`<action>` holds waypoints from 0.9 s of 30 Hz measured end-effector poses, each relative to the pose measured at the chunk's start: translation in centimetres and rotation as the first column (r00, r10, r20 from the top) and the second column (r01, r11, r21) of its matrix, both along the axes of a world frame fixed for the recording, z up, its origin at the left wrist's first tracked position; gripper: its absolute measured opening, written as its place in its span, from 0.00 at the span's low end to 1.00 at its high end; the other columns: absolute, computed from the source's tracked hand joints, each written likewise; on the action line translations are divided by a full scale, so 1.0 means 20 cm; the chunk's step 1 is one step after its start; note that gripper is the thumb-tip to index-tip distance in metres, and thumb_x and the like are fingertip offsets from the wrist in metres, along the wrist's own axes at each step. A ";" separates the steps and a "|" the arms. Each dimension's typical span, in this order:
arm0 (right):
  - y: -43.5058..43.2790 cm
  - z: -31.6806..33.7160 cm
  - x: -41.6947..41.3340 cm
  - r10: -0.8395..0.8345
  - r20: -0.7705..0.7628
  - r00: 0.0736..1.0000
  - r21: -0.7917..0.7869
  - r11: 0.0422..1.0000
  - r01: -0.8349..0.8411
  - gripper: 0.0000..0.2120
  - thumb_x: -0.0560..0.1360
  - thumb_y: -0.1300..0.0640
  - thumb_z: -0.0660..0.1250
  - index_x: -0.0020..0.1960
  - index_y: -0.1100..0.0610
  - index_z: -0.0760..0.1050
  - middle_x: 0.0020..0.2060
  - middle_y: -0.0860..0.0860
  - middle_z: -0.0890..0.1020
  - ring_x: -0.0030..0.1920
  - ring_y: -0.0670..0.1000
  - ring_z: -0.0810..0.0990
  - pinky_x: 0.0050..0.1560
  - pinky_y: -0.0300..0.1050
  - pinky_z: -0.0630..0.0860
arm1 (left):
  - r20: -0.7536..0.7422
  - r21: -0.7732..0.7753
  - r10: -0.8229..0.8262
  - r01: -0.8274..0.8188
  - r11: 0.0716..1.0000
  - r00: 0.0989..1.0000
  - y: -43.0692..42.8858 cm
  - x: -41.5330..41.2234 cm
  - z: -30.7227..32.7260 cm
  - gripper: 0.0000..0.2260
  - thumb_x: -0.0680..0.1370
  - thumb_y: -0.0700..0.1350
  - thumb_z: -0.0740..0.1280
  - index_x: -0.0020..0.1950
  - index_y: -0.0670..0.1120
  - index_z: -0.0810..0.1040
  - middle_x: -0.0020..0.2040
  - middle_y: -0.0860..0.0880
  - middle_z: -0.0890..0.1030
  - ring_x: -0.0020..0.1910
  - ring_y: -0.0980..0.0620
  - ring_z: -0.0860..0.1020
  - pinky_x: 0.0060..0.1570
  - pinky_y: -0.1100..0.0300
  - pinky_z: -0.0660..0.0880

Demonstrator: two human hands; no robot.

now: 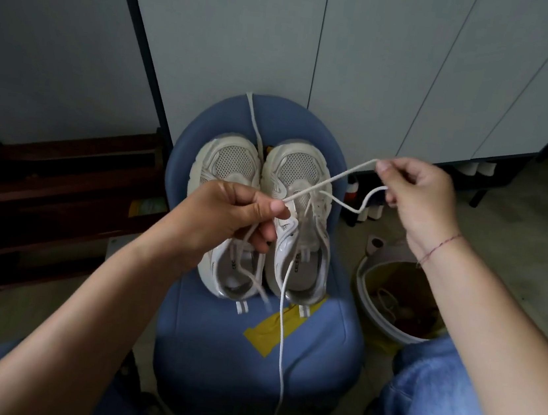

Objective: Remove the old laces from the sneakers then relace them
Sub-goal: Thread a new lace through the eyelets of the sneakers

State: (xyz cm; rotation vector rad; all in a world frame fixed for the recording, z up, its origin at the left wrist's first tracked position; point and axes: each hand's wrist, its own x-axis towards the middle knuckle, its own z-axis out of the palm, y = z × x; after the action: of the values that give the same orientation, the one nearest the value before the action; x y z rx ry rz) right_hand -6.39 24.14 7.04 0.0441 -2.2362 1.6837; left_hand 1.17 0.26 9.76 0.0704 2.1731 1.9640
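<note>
Sneakers (231,164): white pair side by side on the blue chair (245,369) seat, toes to 12 o'clock.

**Hands:** Left hand (230,217) pinches a lace (336,178) with its thumb, and loose strands dangle under it. Right hand (419,194) at 3 o'clock pinches the same lace at the fingertips. The lace runs taut between the hands, and a loop curls back below the right hand.

**Progress:** Looks like mid-task. One loose lace (252,115) lies over the chair's back edge at 12 o'clock, likely already pulled out. The right sneaker (301,169) shows some lace in its eyelets. The other's eyelets are hidden by the left hand, so can't tell if this is stripping or relacing. A long strand (280,339) hangs off the seat front at 6 o'clock.

**Around:**
- Yellow tape (267,330) on the seat.
- Bucket (361,269) at 4 o'clock on the floor.
- Denim knees at the bottom corners.

Dangling strands could tangle.
</note>
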 end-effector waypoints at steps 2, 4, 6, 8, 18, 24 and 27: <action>0.02 0.01 -0.01 -0.041 0.008 0.999 0.023 0.999 0.041 0.07 0.76 0.57 0.68 0.41 0.48 0.78 0.31 0.44 0.78 0.27 0.39 0.71 0.34 0.36 0.70 | 0.000 -0.007 -0.001 0.001 1.000 1.000 -0.01 0.00 0.00 0.13 0.69 0.48 0.69 0.46 0.41 0.84 0.31 0.47 0.82 0.30 0.52 0.81 0.36 0.64 0.79; 0.01 0.03 0.02 0.077 0.009 0.997 0.112 0.991 -0.077 0.07 0.76 0.57 0.67 0.46 0.45 0.79 0.42 0.46 0.82 0.33 0.38 0.77 0.36 0.36 0.72 | 0.000 -0.001 -0.005 0.005 1.000 1.000 -0.01 0.00 0.00 0.12 0.69 0.48 0.70 0.46 0.41 0.84 0.33 0.47 0.82 0.31 0.51 0.81 0.37 0.63 0.80; -0.03 0.05 0.07 0.288 0.007 0.958 0.210 0.936 -0.283 0.10 0.77 0.56 0.67 0.55 0.44 0.78 0.48 0.49 0.83 0.37 0.49 0.79 0.37 0.41 0.74 | -0.002 0.025 -0.013 0.013 1.000 1.000 0.00 0.00 0.01 0.10 0.69 0.47 0.70 0.43 0.41 0.84 0.33 0.46 0.83 0.30 0.51 0.81 0.37 0.63 0.79; -0.10 0.08 0.14 0.519 0.065 0.852 0.203 0.829 -0.520 0.11 0.77 0.54 0.67 0.59 0.47 0.77 0.46 0.52 0.84 0.32 0.49 0.77 0.33 0.40 0.73 | -0.022 0.031 -0.026 0.027 0.999 0.999 0.01 0.01 0.01 0.07 0.69 0.45 0.71 0.41 0.42 0.83 0.33 0.46 0.83 0.30 0.51 0.81 0.36 0.64 0.78; -0.09 0.06 0.08 0.260 -0.002 0.966 0.031 0.965 -0.260 0.08 0.77 0.58 0.66 0.41 0.50 0.80 0.28 0.47 0.76 0.26 0.43 0.68 0.28 0.33 0.66 | -0.023 -0.001 0.032 -0.032 0.999 0.999 -0.02 -0.02 -0.03 0.11 0.69 0.46 0.71 0.45 0.40 0.84 0.32 0.46 0.82 0.29 0.50 0.80 0.35 0.64 0.78; 0.00 -0.01 0.00 -0.007 0.059 0.998 -0.076 0.997 0.012 0.10 0.78 0.57 0.65 0.40 0.50 0.79 0.31 0.49 0.76 0.27 0.44 0.68 0.29 0.32 0.67 | 0.060 -0.027 -0.008 0.010 1.000 0.998 -0.03 -0.05 -0.04 0.12 0.72 0.47 0.68 0.48 0.40 0.83 0.32 0.48 0.81 0.30 0.52 0.80 0.36 0.65 0.78; -0.01 -0.03 0.00 -0.026 0.040 0.999 -0.046 0.999 0.027 0.09 0.78 0.56 0.64 0.41 0.52 0.79 0.31 0.48 0.77 0.26 0.42 0.70 0.29 0.31 0.69 | 0.092 -0.081 -0.054 0.061 0.995 0.994 -0.03 -0.04 -0.04 0.10 0.76 0.47 0.67 0.45 0.41 0.82 0.27 0.49 0.76 0.25 0.53 0.75 0.35 0.63 0.78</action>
State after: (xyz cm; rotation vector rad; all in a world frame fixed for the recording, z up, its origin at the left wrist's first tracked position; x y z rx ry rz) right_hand -6.47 23.91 6.46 -0.0303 -2.2146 1.7366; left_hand 0.34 -0.40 8.95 0.0305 2.1686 1.8070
